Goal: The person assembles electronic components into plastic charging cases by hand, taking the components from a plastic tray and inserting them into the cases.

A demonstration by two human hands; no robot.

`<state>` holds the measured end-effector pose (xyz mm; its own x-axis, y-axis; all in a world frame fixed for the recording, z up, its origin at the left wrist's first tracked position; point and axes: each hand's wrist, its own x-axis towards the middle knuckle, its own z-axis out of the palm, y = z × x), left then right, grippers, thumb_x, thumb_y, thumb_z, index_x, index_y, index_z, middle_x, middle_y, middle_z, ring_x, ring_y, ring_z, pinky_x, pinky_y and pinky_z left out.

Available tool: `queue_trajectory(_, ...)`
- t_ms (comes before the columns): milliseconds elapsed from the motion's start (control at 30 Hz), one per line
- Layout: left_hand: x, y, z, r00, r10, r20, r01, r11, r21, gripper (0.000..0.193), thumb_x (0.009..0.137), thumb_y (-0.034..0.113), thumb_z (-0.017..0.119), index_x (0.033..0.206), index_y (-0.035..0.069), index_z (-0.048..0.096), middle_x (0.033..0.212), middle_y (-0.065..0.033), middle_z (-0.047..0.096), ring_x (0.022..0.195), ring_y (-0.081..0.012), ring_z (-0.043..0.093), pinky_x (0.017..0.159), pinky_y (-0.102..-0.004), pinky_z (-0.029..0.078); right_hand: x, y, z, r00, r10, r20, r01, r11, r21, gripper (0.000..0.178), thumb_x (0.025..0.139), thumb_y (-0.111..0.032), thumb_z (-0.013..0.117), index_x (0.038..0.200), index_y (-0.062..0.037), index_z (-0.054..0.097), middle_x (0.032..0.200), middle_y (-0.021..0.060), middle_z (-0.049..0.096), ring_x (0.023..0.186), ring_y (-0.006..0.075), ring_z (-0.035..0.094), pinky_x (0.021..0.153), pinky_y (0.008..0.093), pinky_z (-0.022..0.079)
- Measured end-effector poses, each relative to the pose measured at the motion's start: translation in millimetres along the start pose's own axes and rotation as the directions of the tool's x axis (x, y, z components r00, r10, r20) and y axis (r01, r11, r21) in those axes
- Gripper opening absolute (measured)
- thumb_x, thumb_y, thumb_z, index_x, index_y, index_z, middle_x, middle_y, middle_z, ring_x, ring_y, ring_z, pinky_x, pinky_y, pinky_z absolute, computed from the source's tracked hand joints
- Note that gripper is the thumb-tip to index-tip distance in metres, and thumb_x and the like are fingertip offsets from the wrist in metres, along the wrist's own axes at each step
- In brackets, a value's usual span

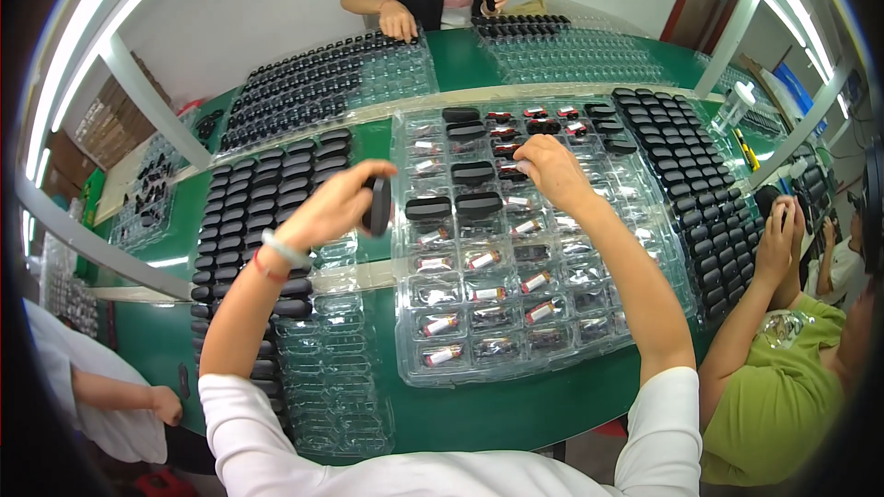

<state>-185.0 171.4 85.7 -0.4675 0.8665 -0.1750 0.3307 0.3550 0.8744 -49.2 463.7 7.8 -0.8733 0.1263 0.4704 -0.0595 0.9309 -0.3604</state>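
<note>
Two bare hands work above a clear plastic tray (pixel 516 364) on the green desk (pixel 497 410). Left hand (pixel 336 207) has its grip closed around a black oval cover (pixel 377 205), held upright above the gap between this tray and the rows of black covers (pixel 249 193) to the left. Right hand (pixel 550 170) reaches into the tray's upper rows, fingertips pinched narrow at a pocket — whether they hold anything I cannot tell. Some pockets carry black covers, others small cylinders with red ends (pixel 442 324). A person in green (pixel 783 396) sits at the right.
</note>
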Motion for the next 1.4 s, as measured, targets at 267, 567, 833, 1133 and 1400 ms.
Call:
queue_trajectory(267,-153,-13,47,0.905,-0.216,0.367,0.416,0.633,-0.653,0.047,0.093,0.005,0.041,0.137,0.003,0.025,0.116,-0.0138,0.049,0.11,-0.0251,0.052,0.091,-0.0363,0.048,4,12,17,0.996,0.017,0.087,-0.004,0.989,-0.148,0.012,0.072,-0.011,0.066,0.081,-0.0037,0.067,0.085,0.0122,0.061,0.088,0.0291,0.057,0.077,0.0406,0.045)
queue_trajectory(567,-197,-45,101,0.95,-0.195,0.245,0.305,0.398,-0.866,0.048,0.083,0.014,0.063,0.122,-0.006,0.042,0.1,-0.0134,0.058,0.092,-0.022,0.061,0.075,-0.0338,0.054,-75,-95,-43,0.847,0.282,0.451,-0.375,-0.285,0.882,0.027,0.086,-0.016,0.058,0.109,-0.0011,0.056,0.101,0.009,0.062,0.089,0.0165,0.06,0.076,0.032,0.05)
queue_trajectory(833,-165,-37,154,0.997,-0.048,-0.053,-0.032,0.354,-0.935,0.06,0.066,0.044,0.077,0.094,-0.002,0.051,0.081,-0.0094,0.056,0.068,-0.0166,0.058,0.058,-0.0278,0.049,-160,-180,-26,0.758,0.112,0.643,-0.438,-0.642,0.629,0.029,0.089,-0.015,0.054,0.114,0.0008,0.053,0.104,0.0113,0.061,0.093,0.0184,0.06,0.08,0.032,0.049)
queue_trajectory(1133,-168,-39,173,0.988,-0.094,-0.12,-0.089,0.279,-0.956,0.06,0.066,0.054,0.071,0.097,0.008,0.051,0.081,-0.0024,0.054,0.07,-0.0151,0.051,0.063,-0.0296,0.042,-182,-206,-15,0.731,0.145,0.667,-0.502,-0.549,0.668,0.026,0.089,-0.016,0.053,0.108,0.0016,0.056,0.101,0.0125,0.061,0.091,0.0184,0.06,0.079,0.032,0.049)
queue_trajectory(1400,-160,-36,183,0.995,-0.013,-0.095,-0.093,0.085,-0.992,0.055,0.064,0.053,0.071,0.095,0.013,0.051,0.084,-0.0003,0.06,0.127,-0.0211,0.038,0.106,-0.0474,0.026,-181,-224,-5,0.635,0.149,0.758,-0.553,-0.598,0.58,0.024,0.091,-0.016,0.052,0.106,0.0021,0.055,0.099,0.0108,0.061,0.088,0.017,0.061,0.078,0.0322,0.052)
